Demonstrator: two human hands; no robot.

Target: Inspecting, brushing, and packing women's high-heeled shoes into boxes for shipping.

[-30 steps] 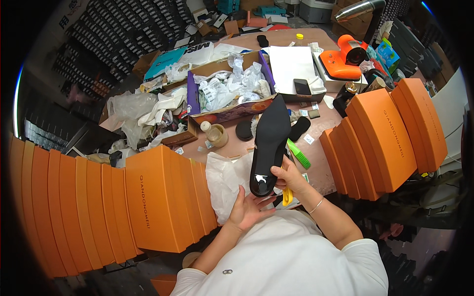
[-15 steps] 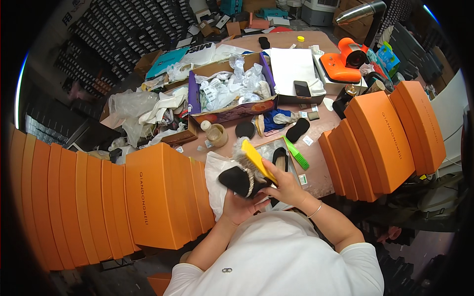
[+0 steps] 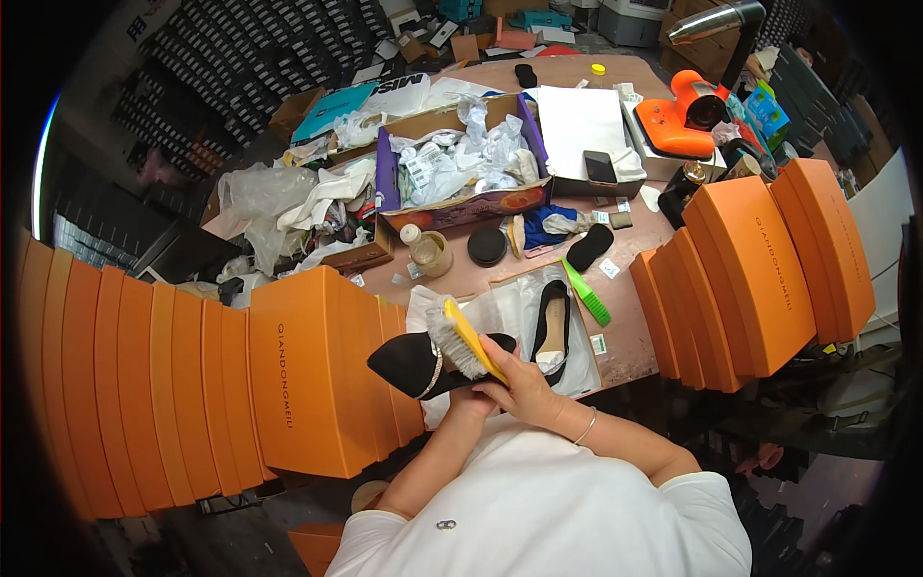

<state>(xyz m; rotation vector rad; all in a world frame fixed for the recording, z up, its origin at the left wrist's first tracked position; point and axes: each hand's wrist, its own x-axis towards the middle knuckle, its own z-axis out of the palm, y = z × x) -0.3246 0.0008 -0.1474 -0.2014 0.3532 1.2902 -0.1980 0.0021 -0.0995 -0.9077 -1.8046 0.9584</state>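
A black pointed-toe shoe [image 3: 402, 365] with a shiny trim band is held up by my left hand [image 3: 469, 402], which is closed round it from below and partly hidden. My right hand [image 3: 527, 389] grips a yellow-backed brush [image 3: 473, 338] whose grey-white bristles lie against the shoe near its trim. Just right of my hands, a second black shoe [image 3: 551, 327] with a beige insole rests on white tissue paper [image 3: 519, 293] in an open box. A green brush [image 3: 586, 294] lies along that box's right side.
Stacks of orange shoe boxes rise on the left [image 3: 312, 375] and right [image 3: 745, 274]. Behind are a glass jar [image 3: 431, 256], a round black tin [image 3: 486, 247], a black oval pad [image 3: 590, 248], a purple box [image 3: 465, 207] of crumpled plastic, a phone [image 3: 600, 167] and an orange device [image 3: 678, 125].
The held shoe has swung left, its toe now pointing further out. The brush has shifted left and down with my right hand, uncovering more of the second shoe.
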